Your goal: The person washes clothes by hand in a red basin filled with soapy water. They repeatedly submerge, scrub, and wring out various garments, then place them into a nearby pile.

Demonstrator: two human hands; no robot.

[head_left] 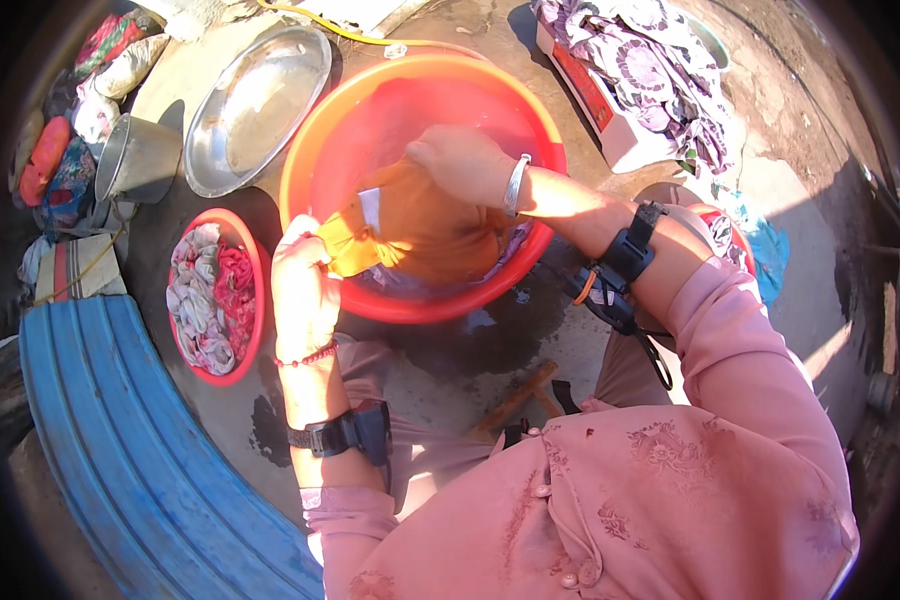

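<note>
A wet orange-brown garment with a white label hangs between my two hands over a large red plastic basin. My left hand pinches one end of the cloth at the basin's left rim. My right hand grips the upper part of the garment above the middle of the basin. Pinkish water fills the far side of the basin. Beneath the garment, pale purple cloth shows along the near inner wall; most of it is hidden.
Left of the basin stand a small red basin of wrung laundry, a tilted metal basin and a metal bucket. A blue corrugated sheet lies lower left. Patterned fabric covers a box at upper right. A yellow hose runs behind.
</note>
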